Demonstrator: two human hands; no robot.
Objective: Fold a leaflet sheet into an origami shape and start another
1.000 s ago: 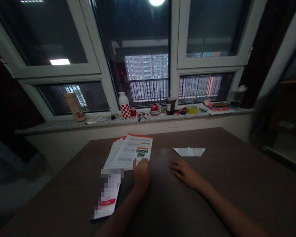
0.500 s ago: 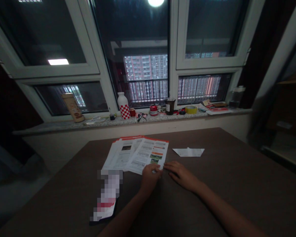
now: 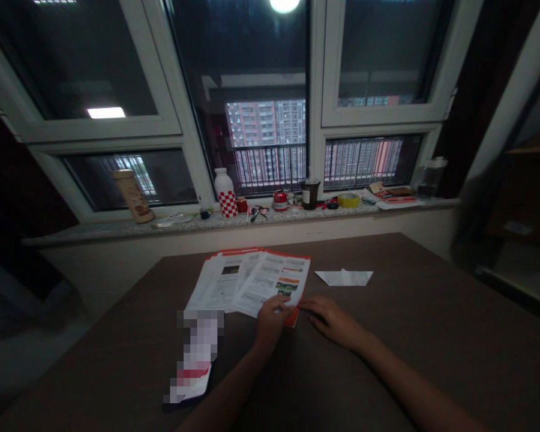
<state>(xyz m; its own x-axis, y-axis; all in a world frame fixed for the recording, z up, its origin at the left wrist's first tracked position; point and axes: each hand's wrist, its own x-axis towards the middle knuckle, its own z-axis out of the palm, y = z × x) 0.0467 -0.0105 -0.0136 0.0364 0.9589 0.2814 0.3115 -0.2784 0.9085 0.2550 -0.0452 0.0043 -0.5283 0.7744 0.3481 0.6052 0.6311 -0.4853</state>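
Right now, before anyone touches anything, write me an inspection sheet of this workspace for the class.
Surface: dark brown table, papers lying on it.
Job's things: fanned, orange-edged printed leaflets.
Clutter: folded white paper to the right; pixelated item at front left.
Hands: left hand at the leaflets' lower edge; right hand flat on the table, its fingers beside the leaflets' corner.
Cables: nothing seen.
Surroundings: stone windowsill with white bottle and yellow tape roll; window behind.
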